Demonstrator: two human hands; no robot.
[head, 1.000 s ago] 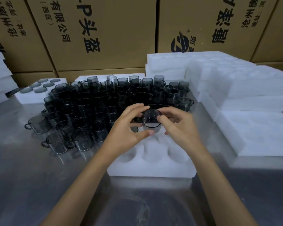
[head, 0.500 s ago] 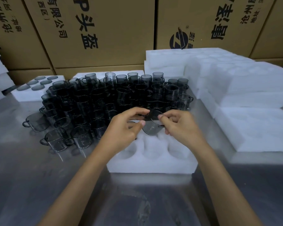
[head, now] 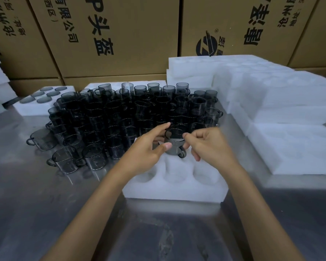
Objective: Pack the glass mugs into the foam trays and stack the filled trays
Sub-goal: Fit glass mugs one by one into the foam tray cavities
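A smoky grey glass mug (head: 174, 146) is held between both hands just above the far row of a white foam tray (head: 174, 189), its handle pointing toward me on the right. My left hand (head: 145, 149) grips the mug's left side with thumb and fingers. My right hand (head: 211, 146) pinches its right rim with curled fingers. The tray's near row shows three empty round pockets. A dense cluster of several more grey mugs (head: 132, 117) stands on the steel table behind the tray.
A filled foam tray (head: 26, 110) with several mugs sits at the far left. Stacks of white foam trays (head: 282, 102) fill the right side. Cardboard boxes (head: 120, 34) wall off the back. Bare steel table (head: 45, 204) lies near me.
The mug was turned in my hands from mouth facing me to nearly upright, and lowered toward the tray's far row. Both hands stayed on it.
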